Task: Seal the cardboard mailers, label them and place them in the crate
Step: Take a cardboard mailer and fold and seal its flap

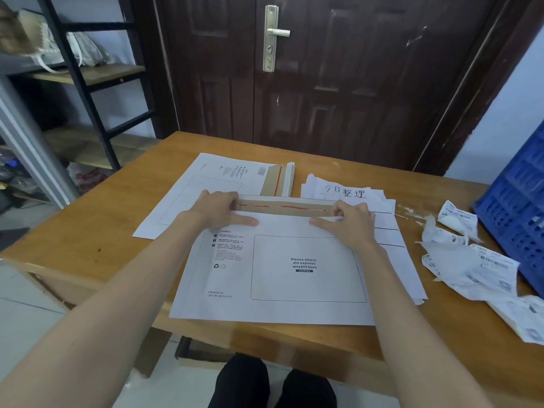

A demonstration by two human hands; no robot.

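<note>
While both hands hold the flap (284, 206) of the white mailer (273, 278) at centre of the surface (88, 231), left hand (219, 209) at its 9 o'clock end, right hand (348, 220) at 3 o'clock, fingers curled over the flap, thumbs flat on the mailer, blue crate (518, 207) farther toward 3 o'clock.

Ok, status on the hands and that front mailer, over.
Left hand and right hand both grip the flap of the front mailer. Flap not yet sealed, red strip showing. No label on. Crate at right, nothing blocking.

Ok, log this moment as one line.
step: sealing | left hand + right hand: fingers folding flap of front mailer | waybill: none | crate: right
</note>
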